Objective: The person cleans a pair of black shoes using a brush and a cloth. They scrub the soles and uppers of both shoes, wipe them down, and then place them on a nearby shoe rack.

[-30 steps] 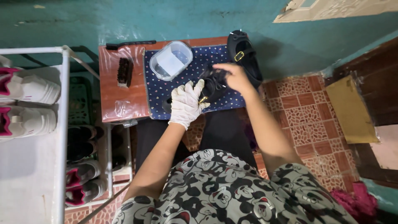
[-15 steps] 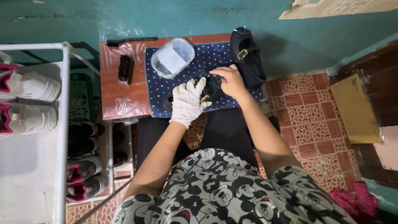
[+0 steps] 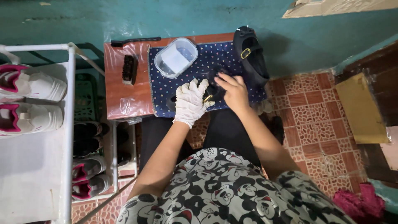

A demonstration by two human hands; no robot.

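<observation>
Head view: gloved left hand (image 3: 190, 101) and bare right hand (image 3: 234, 90) grip 1 black shoe (image 3: 209, 89); clear tub (image 3: 175, 57) holds white cloth.

Gloved left hand (image 3: 190, 101) fingers spread, pressing down; bare right hand (image 3: 233, 92) curled, grip closed.

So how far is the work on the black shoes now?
One black shoe with a gold buckle lies apart at the far edge of the dotted cloth; I cannot tell whether it is finished. The second black shoe is in hand: the gloved left hand steadies it and the bare right hand works on it. The brush lies unused beside the cloth.
</observation>
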